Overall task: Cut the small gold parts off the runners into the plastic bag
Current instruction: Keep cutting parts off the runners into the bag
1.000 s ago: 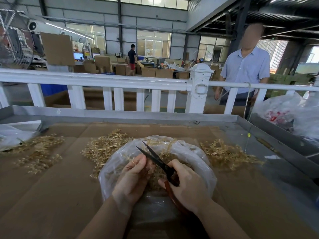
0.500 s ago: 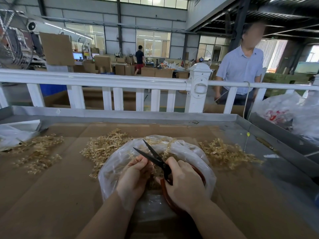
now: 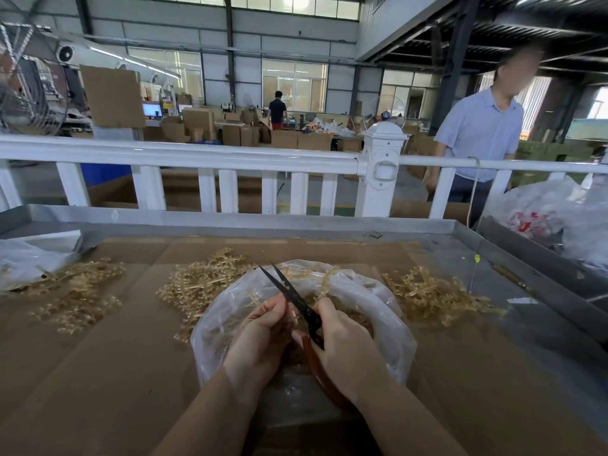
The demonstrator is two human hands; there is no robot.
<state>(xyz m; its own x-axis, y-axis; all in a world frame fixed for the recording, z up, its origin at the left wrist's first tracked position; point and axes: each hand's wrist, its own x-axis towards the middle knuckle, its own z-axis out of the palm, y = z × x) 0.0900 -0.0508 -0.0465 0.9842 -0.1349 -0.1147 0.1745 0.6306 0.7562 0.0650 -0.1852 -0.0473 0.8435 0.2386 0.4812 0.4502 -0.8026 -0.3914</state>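
Observation:
A clear plastic bag (image 3: 378, 301) lies open on the cardboard-covered table, with small gold parts inside it. Over its mouth, my left hand (image 3: 260, 340) pinches a gold runner (image 3: 260, 299). My right hand (image 3: 348, 350) grips black scissors (image 3: 289, 291) with red-brown handles; the blades are slightly parted and point up and left, next to the left fingers. Piles of gold runners lie behind the bag at centre (image 3: 204, 284), to the right (image 3: 431, 294) and far left (image 3: 75, 291).
A metal tray rim (image 3: 230, 222) and a white railing (image 3: 197, 159) bound the far side. A person in a blue shirt (image 3: 477, 133) stands behind the railing at right. Plastic bags lie at right (image 3: 543, 218) and far left (image 3: 23, 261).
The scissor blades have narrowed from wide open. Both hands stay over the bag. The person behind the railing has shifted to the right.

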